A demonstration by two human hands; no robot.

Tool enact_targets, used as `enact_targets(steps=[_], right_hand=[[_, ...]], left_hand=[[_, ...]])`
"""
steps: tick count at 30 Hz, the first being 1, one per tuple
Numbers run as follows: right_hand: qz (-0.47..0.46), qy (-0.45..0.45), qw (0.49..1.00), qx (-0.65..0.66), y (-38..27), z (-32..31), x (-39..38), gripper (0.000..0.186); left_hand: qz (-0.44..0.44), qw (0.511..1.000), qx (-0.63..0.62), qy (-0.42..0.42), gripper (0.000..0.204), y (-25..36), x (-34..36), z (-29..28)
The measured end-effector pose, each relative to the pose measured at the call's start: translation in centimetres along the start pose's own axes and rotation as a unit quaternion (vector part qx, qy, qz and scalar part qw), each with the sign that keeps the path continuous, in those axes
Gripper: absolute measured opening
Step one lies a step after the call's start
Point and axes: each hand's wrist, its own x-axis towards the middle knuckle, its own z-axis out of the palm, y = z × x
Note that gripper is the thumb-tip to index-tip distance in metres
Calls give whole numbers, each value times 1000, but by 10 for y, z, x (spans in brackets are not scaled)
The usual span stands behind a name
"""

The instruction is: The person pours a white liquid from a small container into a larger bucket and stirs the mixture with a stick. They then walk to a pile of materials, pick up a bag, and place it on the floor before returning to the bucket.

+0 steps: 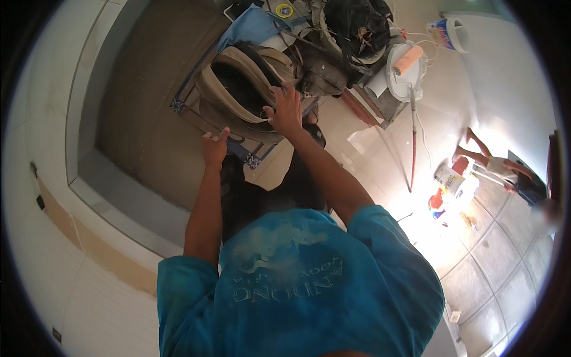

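Note:
A worn beige-and-brown backpack gapes open in front of me, its inside dark. My right hand rests at the right edge of its opening, with thumb and fingers spread apart against the fabric. Close to the bag's lower left side is my left hand, thumb stuck out and apart from the forefinger; nothing shows between them. A dark strap lies just beside this hand. Under the bag lies a blue-bordered mat.
Beyond the bag sit a light-blue cloth and a bucket with black plastic. An orange paint roller lies on a white lid. At far right, a person is near paint buckets in bright light. A ledge runs left.

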Motion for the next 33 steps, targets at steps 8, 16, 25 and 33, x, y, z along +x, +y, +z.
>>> enact_targets(steps=[8,16,25,33], right_hand=[[50,-40,988,-143,-30,42,42,58],[8,-164,937,-307,-23,20,126,39],[-69,-90,954,-277,97,-41,188,40],[-76,-80,978,-177,78,-39,142,39]], left_hand=[[-45,973,101,-205,62,17,46,30],[162,977,31,-134,45,-54,66,33],[46,962,-189,-191,47,20,41,-30],[25,940,-263,-214,51,-37,87,-19]])
